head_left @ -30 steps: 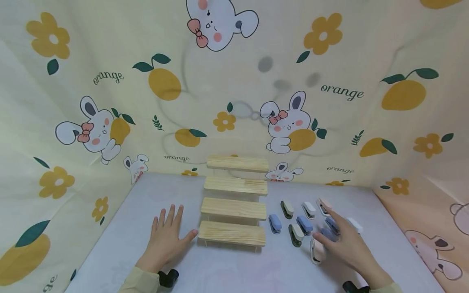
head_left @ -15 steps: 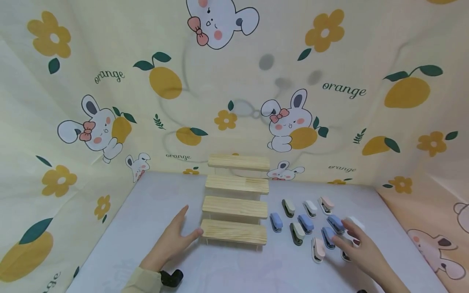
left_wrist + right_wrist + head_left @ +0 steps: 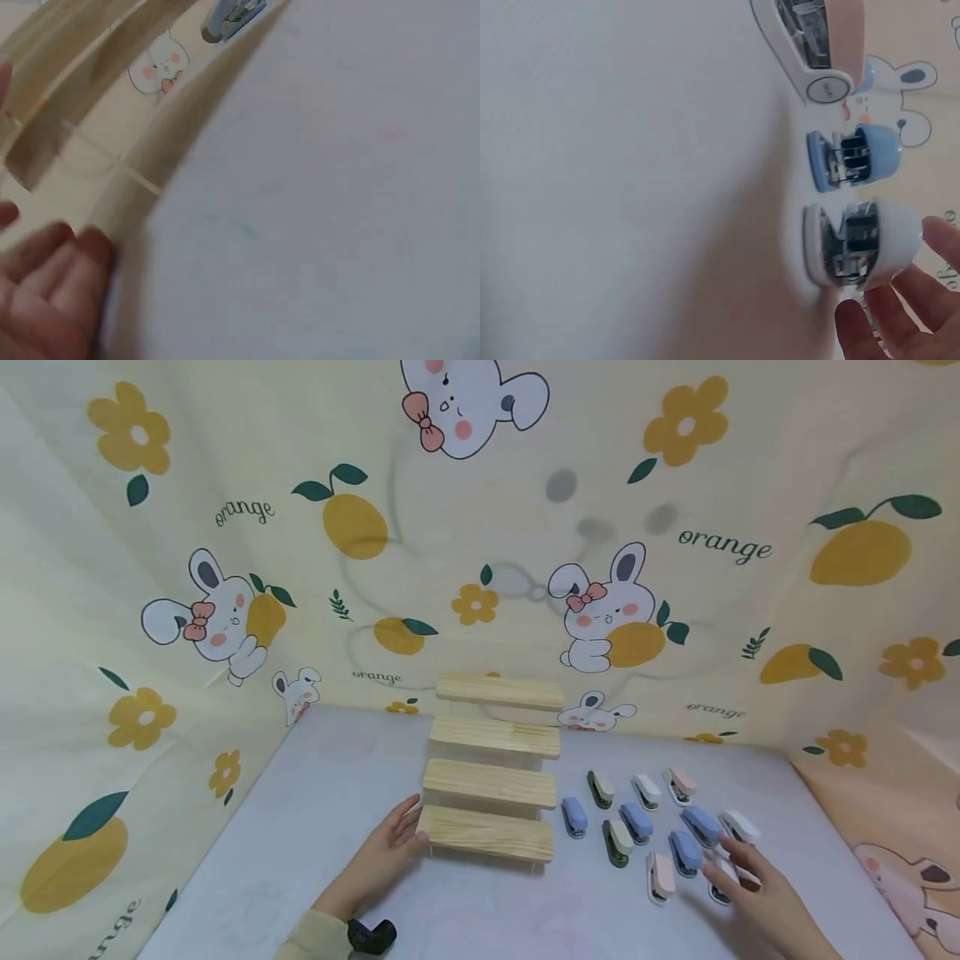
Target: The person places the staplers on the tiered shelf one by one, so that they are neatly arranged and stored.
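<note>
Lower right of the head view, right grip [image 3: 768,897] hangs loose, unclosed, around a white stapler [image 3: 896,244] on the worktop [image 3: 465,918]; best pinch its sides evenly, clear of the blue stapler [image 3: 686,852]. Left grip [image 3: 378,864] relaxed beside wooden shelf [image 3: 487,833].

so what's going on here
A person's right hand is at a white stapler; I can't tell whether it grips it. The left hand is at the lower left end of the rack. The other staplers sit on the table, to the right of the rack.
</note>
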A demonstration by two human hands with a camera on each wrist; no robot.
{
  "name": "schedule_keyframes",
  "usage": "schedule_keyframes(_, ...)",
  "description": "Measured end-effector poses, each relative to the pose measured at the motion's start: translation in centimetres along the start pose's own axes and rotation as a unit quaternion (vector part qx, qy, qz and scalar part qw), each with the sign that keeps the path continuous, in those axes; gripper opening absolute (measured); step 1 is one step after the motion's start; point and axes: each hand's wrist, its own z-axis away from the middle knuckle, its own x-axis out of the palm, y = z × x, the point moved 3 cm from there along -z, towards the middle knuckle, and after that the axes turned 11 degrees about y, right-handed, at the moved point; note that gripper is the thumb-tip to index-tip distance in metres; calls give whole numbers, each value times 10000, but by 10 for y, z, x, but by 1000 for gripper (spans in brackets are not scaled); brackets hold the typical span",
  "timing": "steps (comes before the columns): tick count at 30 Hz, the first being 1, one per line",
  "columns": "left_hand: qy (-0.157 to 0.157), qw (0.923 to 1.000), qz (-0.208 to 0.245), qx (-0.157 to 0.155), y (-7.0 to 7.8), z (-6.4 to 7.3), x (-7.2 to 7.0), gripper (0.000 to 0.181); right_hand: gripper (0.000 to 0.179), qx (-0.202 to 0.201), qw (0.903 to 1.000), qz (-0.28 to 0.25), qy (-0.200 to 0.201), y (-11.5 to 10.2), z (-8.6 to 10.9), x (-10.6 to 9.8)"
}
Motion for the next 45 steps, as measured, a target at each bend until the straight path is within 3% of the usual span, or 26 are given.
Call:
schedule_keyframes(4, -104, 9999, -4, -101, -6, 1, 2, 73, 109, 389, 9992, -40, -76, 7, -4, 3)
schedule_keyframes(12, -534, 9984, -159, -8, -5, 3, 4, 65, 107, 424, 9985, -315, -116, 19, -5, 6)
schedule_keyframes(19, -525, 9980, -288, -186, -7, 3, 2, 67, 107, 508, 9967, -395, -492, 26, -7, 8)
schedule_keyframes(25, -476, 9979, -442, 11, -6, 3, 1, 66, 109, 608, 9955, -369, -632, 34, -8, 9)
schedule_keyframes(36, -373, 9982, -455, -74, -8, 4, 4, 66, 112, 811, 9957, -326, -297, 38, -12, 11)
schedule_keyframes(45, -428, 9979, -486, 6, -4, 5, 6, 68, 110, 552, 9979, -338, -95, 37, -11, 5)
